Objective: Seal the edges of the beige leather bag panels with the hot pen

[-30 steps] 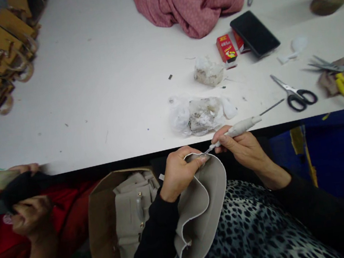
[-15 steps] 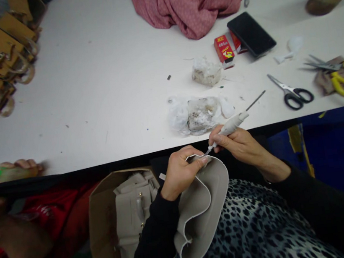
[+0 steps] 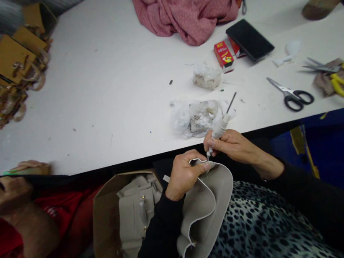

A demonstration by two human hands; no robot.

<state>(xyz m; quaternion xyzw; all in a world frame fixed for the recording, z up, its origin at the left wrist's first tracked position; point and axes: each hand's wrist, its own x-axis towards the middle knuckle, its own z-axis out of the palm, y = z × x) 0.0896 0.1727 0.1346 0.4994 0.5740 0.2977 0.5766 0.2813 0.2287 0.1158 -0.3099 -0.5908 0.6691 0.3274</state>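
Observation:
A grey-beige bag body [image 3: 208,221] with a wavy top edge rests against my lap. My left hand [image 3: 186,173] pinches its upper rim between thumb and fingers. In my right hand [image 3: 229,146] is a white-wrapped hand tool [image 3: 220,126] with a thin metal rod sticking out of its far end. Its narrow tip meets the bag's rim just beside my left thumb; the exact tip is too small to make out. Behind my hands on the table lies a whitish block [image 3: 203,114] in crumpled plastic, with a second wrapped block [image 3: 207,77] beyond it.
Black-handled scissors [image 3: 292,94], yellow-handled snips [image 3: 339,73], a phone [image 3: 249,39] and a red box [image 3: 223,54] lie on the right. Pink cloth [image 3: 188,8] is at the back, tan bags [image 3: 11,61] far left. A carton [image 3: 106,235] of beige bags stands beside a co-worker's arm [image 3: 36,231].
My right hand has tilted the tool more upright and shifted slightly left, its tip staying at the rim. The co-worker's other hand has come into view. The camera view has shifted slightly.

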